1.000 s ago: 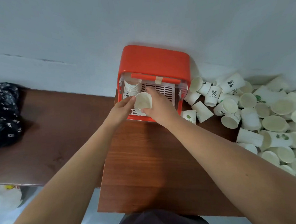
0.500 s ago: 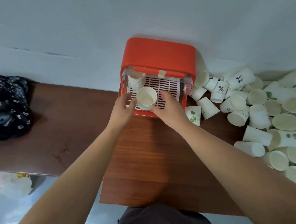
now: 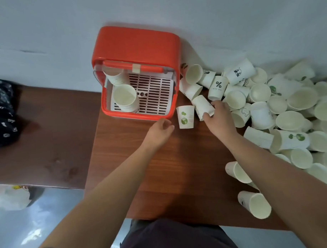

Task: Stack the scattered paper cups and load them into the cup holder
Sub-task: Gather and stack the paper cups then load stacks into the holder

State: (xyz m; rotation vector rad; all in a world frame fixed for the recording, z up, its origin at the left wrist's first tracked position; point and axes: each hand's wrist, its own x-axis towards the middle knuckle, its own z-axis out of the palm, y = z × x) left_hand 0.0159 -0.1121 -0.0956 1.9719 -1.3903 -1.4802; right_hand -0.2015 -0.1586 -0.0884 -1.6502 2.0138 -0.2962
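The orange cup holder (image 3: 136, 45) stands against the wall, its white slotted tray facing me. Two stacks sit in its left side: one stack of cups (image 3: 125, 98) in front and a second stack (image 3: 114, 77) behind it. My left hand (image 3: 160, 131) hovers empty just in front of the holder's right corner, fingers loosely apart, beside an upside-down cup with green print (image 3: 185, 117). My right hand (image 3: 218, 116) reaches into the pile of scattered cups (image 3: 280, 108), thumb and fingers closed around the mouth of a cup lying on its side (image 3: 202, 104).
Loose cups cover the table's right side down to the near edge (image 3: 254, 204). A dark patterned cloth (image 3: 1, 112) lies on the darker table at the left. A white plastic bag (image 3: 11, 198) is on the floor below. The wall is right behind the holder.
Both hands have let go of the stack in the holder's tray and moved right. The right hand has reached the pile and closed on a lying cup.
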